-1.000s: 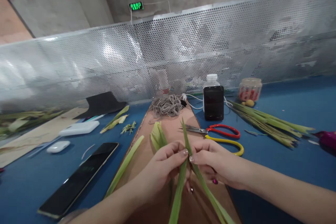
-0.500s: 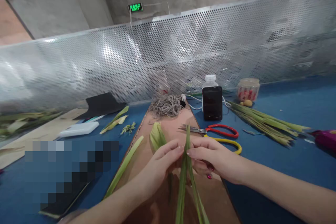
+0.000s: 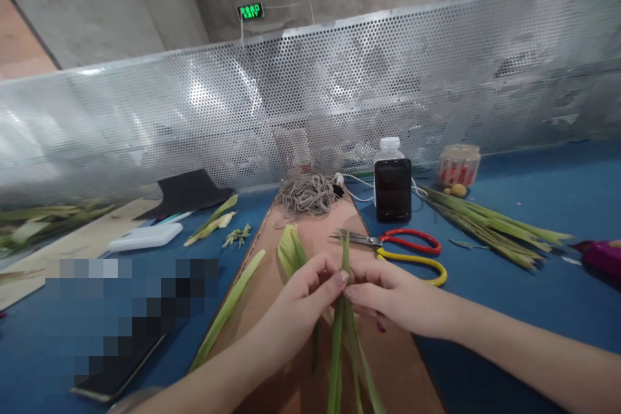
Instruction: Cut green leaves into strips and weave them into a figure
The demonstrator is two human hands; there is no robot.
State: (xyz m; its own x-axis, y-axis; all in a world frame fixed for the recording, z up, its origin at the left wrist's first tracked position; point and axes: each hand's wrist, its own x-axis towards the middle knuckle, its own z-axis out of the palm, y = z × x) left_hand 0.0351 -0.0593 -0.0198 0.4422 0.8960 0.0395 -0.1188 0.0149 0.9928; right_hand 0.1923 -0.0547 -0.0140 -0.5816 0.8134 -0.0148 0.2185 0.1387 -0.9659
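On my head cam, L hand (image 3: 313, 288) has a narrow grip: thumb and fingers pinch the green leaf strips (image 3: 336, 356) near their upper end. R hand (image 3: 392, 291) pinches the same strips just beside; its lower fingers are partly hidden, so I can't tell what they do. Strips hang approx. mid-view, above the brown board (image 3: 272, 343). Scissors (image 3: 376, 242) w/ red & yellow handles lie beyond R hand.
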